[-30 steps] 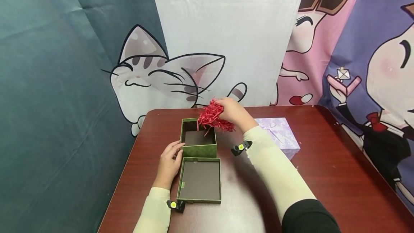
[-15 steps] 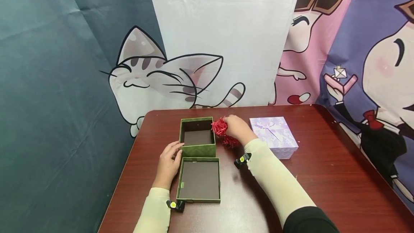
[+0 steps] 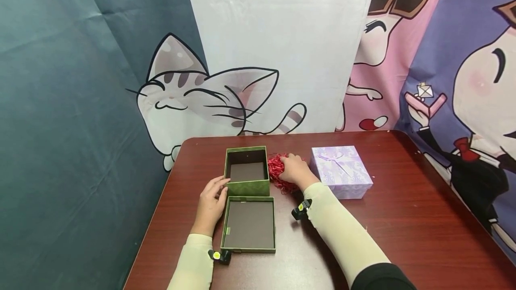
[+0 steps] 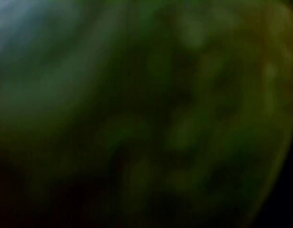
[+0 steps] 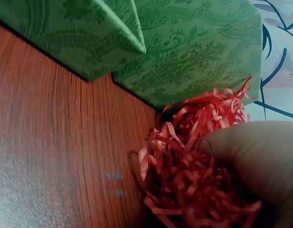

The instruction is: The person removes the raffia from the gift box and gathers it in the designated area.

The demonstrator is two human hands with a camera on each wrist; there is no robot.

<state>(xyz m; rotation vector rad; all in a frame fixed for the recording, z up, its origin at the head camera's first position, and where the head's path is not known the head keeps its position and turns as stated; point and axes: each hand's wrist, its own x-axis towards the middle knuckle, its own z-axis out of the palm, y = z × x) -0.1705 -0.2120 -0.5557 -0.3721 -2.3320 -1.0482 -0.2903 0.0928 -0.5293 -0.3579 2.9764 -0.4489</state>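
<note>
A green patterned box [image 3: 248, 188] stands uncovered on the table, its dark inside showing in the head view. My left hand [image 3: 209, 202] rests against its near left corner, fingertips at the rim and thumb by the front wall. Directly in front of the box lies its shallow green lid [image 3: 248, 223], inner side up. My right hand [image 3: 297, 171] grips a bundle of red shredded paper [image 3: 277, 171] low beside the box's right wall. In the right wrist view the thumb [image 5: 241, 147] presses into the red strips. The left wrist view is a dark green blur.
A lilac gift box [image 3: 342, 169] with a ribbon bow stands closed to the right of my right hand. Both boxes are on a reddish-brown wooden table [image 3: 403, 218]. Behind its far edge hangs a cloth backdrop [image 3: 314, 48] with cartoon figures.
My right hand has brought the red shredded paper from above the green box's right rim down to the table between the two boxes. The left hand has stayed in place.
</note>
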